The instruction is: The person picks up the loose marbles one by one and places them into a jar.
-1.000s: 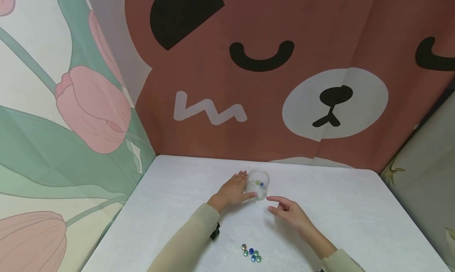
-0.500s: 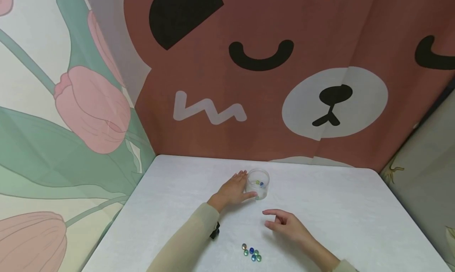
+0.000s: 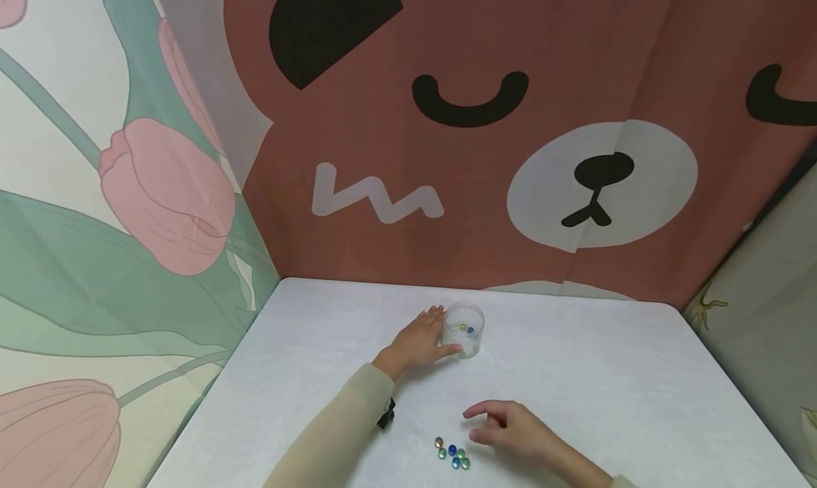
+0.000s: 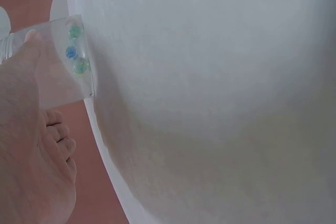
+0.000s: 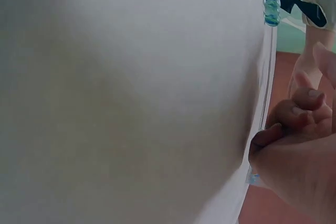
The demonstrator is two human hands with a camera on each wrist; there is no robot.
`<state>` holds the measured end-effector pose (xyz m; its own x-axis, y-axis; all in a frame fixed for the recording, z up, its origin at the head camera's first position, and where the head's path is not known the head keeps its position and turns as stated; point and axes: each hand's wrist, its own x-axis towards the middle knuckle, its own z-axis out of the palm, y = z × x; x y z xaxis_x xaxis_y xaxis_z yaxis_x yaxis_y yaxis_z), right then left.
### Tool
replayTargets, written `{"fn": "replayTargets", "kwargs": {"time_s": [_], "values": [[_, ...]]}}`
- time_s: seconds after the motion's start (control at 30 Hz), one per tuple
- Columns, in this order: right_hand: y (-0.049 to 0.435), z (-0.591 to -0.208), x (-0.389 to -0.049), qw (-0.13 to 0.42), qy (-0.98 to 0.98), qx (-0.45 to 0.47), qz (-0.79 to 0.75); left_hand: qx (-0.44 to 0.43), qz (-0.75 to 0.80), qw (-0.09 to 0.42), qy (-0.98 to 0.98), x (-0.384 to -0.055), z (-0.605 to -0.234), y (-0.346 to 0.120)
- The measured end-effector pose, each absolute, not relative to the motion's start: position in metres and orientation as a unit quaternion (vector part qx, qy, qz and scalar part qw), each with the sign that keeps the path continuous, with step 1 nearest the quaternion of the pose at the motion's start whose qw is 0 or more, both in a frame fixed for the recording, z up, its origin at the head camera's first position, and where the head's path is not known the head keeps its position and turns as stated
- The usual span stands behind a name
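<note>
Against a clear cup (image 3: 471, 342) near the table's far side, my left hand (image 3: 418, 340) holds steady, thumb across its front and fingers along its left side. A few green and blue glass marbles (image 4: 71, 52) lie in the bottom of the cup, as the left wrist view shows. Several more marbles (image 3: 452, 450) in blue, green and amber sit loosely grouped on the table near its front. My right hand (image 3: 517, 428) hovers just right of and above that group, fingers loosely bent, thumb and index finger apart, nothing between them.
A white cloth covers the table (image 3: 606, 381). Behind it stands a brown wall hanging (image 3: 383, 254) with a bear print, and a tulip-print curtain (image 3: 166, 197) hangs at the left. A black strap (image 3: 386, 415) shows at the left cuff.
My right hand has drawn back from beside the cup toward the loose marbles at the front. The left hand and the cup stay in place.
</note>
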<state>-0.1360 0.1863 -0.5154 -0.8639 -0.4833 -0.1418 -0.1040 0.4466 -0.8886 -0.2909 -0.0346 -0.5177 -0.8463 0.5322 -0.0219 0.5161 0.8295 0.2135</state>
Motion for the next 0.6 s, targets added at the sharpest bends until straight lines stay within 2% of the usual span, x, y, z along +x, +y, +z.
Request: {"fn": "replayTargets", "kwargs": {"time_s": [0.2,0.6], "values": [[0.185,-0.516,-0.13,0.225,0.83,-0.179,-0.478,0.274,0.101,0.041,0.955,-0.291,-0.517,-0.034],[0.184,-0.52,-0.124,0.211,0.839,-0.241,-0.44,0.273,0.099,0.044,0.956,-0.289,-0.516,-0.035]]}}
